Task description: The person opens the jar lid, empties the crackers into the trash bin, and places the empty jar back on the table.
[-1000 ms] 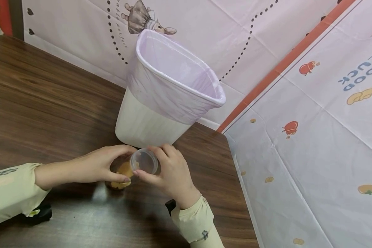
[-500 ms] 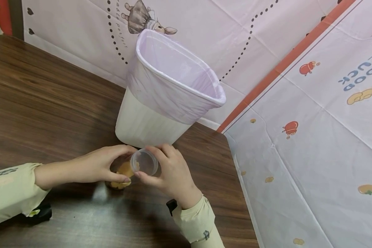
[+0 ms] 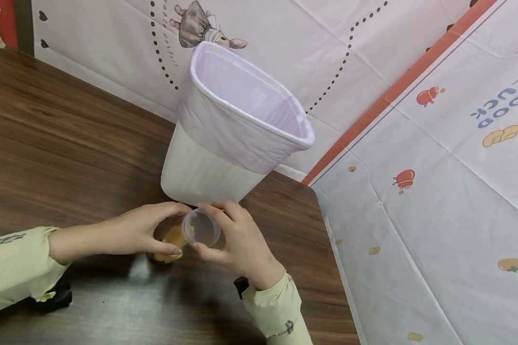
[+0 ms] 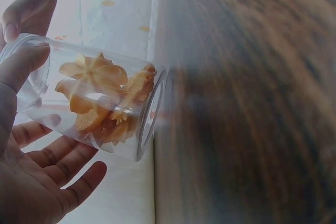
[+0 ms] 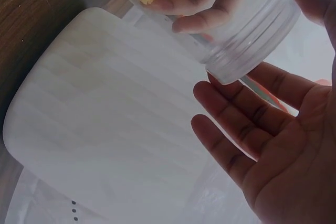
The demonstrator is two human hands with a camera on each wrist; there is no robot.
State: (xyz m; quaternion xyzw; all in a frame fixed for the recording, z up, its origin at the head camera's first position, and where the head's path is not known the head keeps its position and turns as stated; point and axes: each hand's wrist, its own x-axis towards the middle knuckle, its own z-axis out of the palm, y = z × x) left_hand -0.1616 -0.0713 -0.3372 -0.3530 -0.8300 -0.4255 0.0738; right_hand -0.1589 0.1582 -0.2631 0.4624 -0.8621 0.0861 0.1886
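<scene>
The clear jar (image 4: 50, 106) stands on the wooden table (image 3: 90, 163), just below the middle of the head picture, between the two hands. The left hand (image 3: 144, 230) grips it from the left: in the left wrist view the thumb lies over the near side of the jar close to its top, one finger shows behind the clear wall, and the other fingers fan out below, apart from one another.

The right hand (image 3: 242, 239) curves about the clear round top of the jar (lid or bare neck, I cannot tell), with the thumb at its lower edge in the head picture and a fingertip at its upper edge. In the right wrist view its lower fingers are spread, with tips free of the jar.

Orange-yellow pieces (image 4: 94, 74), fluted like blossoms, lie inside the jar toward its base, at the middle left of the left wrist picture. A white bin (image 3: 207, 167) with a lilac liner (image 3: 237, 132) stands just behind the jar, filling the upper middle of the head picture.
</scene>
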